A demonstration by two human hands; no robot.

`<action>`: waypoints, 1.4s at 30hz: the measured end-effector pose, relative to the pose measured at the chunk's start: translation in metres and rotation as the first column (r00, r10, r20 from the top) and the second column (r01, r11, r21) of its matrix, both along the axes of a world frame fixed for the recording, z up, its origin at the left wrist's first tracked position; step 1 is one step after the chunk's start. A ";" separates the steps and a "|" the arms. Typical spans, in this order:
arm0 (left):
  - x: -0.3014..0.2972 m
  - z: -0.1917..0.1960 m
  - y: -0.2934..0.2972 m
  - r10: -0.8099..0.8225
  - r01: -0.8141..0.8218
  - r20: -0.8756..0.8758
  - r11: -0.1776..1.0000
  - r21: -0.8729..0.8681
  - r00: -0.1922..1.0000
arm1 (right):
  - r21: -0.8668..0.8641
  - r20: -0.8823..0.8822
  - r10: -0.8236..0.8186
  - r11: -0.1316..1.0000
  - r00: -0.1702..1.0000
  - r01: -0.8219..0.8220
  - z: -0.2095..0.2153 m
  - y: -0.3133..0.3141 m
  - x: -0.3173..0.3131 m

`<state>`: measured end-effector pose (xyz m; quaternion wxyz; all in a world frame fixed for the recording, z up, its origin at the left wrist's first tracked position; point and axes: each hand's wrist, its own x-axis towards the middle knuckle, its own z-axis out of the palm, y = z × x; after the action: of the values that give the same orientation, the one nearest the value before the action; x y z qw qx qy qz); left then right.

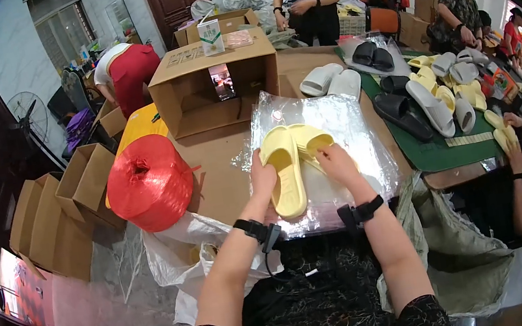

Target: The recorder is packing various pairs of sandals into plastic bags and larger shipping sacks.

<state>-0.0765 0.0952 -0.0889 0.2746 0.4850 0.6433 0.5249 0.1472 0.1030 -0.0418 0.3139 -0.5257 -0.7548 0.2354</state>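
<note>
Two pale yellow slide sandals are in front of me, over a stack of clear plastic bags [355,131]. My left hand [263,178] is closed on the outer edge of the left slide sandal [288,189], which lies toe away from me with its footbed showing. Closed at the strap of the right slide sandal [306,137] is my right hand [337,163], which hides most of that sandal's heel. The two sandals touch at their straps. Beyond the bags rests a pair of white slide sandals [322,78].
An open cardboard box [173,105] on its side holds a phone [221,82]. To its left stands a big red twine roll [150,184]. Slides in several colours cover a green mat [420,155] at right. A co-worker's hand [515,157] holds yellow slides. A woven sack [455,248] hangs nearby.
</note>
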 end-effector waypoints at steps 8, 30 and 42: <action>0.008 -0.007 -0.007 -0.042 0.038 0.068 0.997 0.066 0.997 | 0.298 0.134 -0.235 0.936 0.963 0.187 -0.005 -0.004 -0.049; 0.022 -0.003 -0.053 -0.207 0.427 -0.671 0.886 0.179 0.712 | 0.257 0.378 -0.405 0.910 0.833 0.326 -0.020 0.002 0.030; -0.015 0.026 -0.074 -0.607 0.681 -0.743 0.673 -0.289 0.284 | 0.148 -0.199 -0.539 0.809 0.818 0.569 0.008 -0.056 0.077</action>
<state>-0.0911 0.0211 -0.0627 0.1255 0.8910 0.4191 0.1216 0.2247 0.0474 -0.0334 0.4749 -0.6701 -0.5626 0.0944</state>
